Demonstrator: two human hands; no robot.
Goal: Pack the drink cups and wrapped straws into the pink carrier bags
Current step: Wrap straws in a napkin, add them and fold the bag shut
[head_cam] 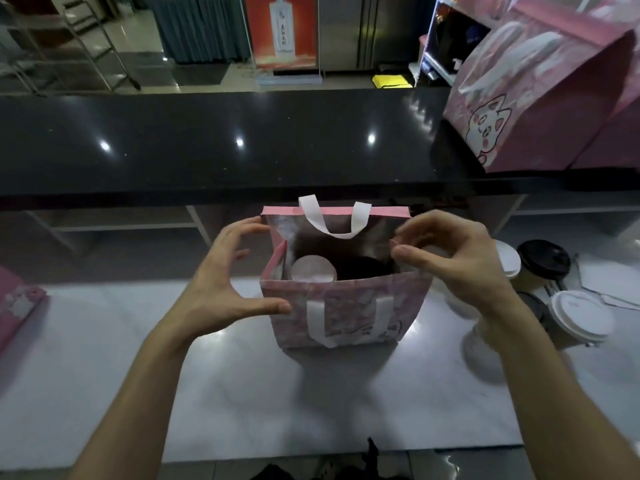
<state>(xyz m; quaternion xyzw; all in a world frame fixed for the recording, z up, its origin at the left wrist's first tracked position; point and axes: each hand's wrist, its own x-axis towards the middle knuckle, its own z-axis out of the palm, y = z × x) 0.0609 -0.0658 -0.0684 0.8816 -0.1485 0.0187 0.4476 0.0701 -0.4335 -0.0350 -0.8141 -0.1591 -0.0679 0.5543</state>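
A pink carrier bag [349, 306] with white handles stands open on the white counter in front of me. A white-lidded cup [313, 268] sits inside it at the left, with a darker shape beside it. My left hand [225, 271] is spread around the bag's left side, thumb on the front panel and fingers at the rear corner. My right hand [453, 258] pinches the bag's right rim. More cups stand to the right: a black-lidded cup [543, 259] and a white-lidded cup [578, 317]. Wrapped straws [554, 289] lie between them.
A raised black counter ledge [207, 143] runs across behind the bag. A second pink bag [540, 98] with a cat print stands on it at the right. Flat pink bags [17, 306] lie at the left edge. White paper [602, 282] lies at the far right.
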